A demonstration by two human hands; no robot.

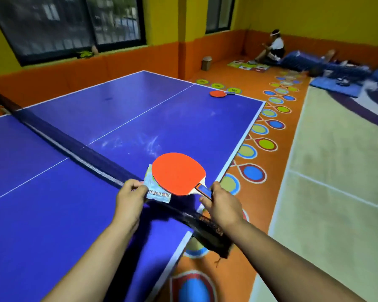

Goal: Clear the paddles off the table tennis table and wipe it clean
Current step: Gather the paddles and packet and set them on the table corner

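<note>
My right hand (222, 202) grips the blue handle of a red paddle (178, 173), held just above the blue table tennis table (140, 118) near the net (79, 153) at the right edge. My left hand (130, 198) holds a pale packet of wipes (158, 194) with printed letters, partly hidden under the paddle's blade. A second red paddle (218, 93) lies flat near the far right corner of the table. White smudges mark the table's surface beyond the held paddle.
The net's clamp (212, 234) sticks out over the table's right side. Beyond the edge lies an orange floor with coloured circles (264, 144) and a pale mat (336, 171). A person sits in the far corner (273, 47) beside blue mats. A small bin (206, 63) stands by the wall.
</note>
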